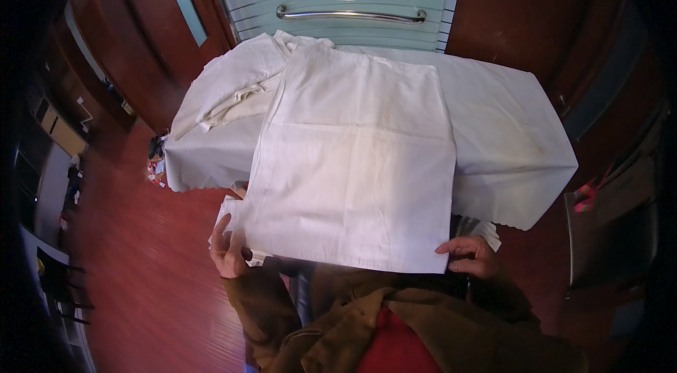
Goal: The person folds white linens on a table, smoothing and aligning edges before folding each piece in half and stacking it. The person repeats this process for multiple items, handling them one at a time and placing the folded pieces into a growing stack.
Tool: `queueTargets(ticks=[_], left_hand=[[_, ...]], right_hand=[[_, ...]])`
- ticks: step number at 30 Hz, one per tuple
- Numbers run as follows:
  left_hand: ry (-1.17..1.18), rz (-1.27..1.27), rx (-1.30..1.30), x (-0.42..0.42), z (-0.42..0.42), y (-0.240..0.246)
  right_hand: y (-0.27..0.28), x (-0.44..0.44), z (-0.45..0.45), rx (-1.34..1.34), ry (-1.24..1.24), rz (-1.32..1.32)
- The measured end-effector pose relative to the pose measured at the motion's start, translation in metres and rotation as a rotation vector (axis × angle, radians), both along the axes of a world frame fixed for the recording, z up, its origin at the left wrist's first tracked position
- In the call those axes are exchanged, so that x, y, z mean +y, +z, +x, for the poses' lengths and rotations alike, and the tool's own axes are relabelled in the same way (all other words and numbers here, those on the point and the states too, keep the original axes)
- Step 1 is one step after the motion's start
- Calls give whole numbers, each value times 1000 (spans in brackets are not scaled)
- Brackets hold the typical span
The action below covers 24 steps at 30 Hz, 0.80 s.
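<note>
A large white cloth (354, 172), creased from folding and in layers along its left side, lies over a table and hangs past its near edge towards me. My left hand (228, 251) is at its near left corner, fingers partly raised; its exact grip is hard to see. My right hand (473, 255) pinches the near right corner between thumb and fingers. Under it, a white tablecloth (508, 124) covers the table. More crumpled white cloth (238, 77) lies at the table's far left.
A metal bar handle (351, 15) is fixed on the striped glass panel behind the table. Brown wooden doors (502, 3) flank it. A dark chair (608, 230) stands at the right. Small colourful items (156, 167) lie on the red floor by the table's left end.
</note>
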<state>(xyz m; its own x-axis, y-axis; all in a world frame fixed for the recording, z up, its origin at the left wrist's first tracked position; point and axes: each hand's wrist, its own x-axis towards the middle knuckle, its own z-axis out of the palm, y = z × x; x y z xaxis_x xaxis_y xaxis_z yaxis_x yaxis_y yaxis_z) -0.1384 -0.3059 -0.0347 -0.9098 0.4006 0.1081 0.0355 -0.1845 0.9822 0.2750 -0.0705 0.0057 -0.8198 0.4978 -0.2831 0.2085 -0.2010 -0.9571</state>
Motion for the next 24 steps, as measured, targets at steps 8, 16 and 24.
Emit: queueTargets(ticks=[8,16,24], left_hand=[[-341,261,-262,2,-24,24],[-475,477,-300,22,-38,47],[-556,677,-420,45,-45,71]], right_hand=[[29,18,-18,90,-16,583],[67,65,-31,231,-69,818],[76,103,-25,305,2,759]])
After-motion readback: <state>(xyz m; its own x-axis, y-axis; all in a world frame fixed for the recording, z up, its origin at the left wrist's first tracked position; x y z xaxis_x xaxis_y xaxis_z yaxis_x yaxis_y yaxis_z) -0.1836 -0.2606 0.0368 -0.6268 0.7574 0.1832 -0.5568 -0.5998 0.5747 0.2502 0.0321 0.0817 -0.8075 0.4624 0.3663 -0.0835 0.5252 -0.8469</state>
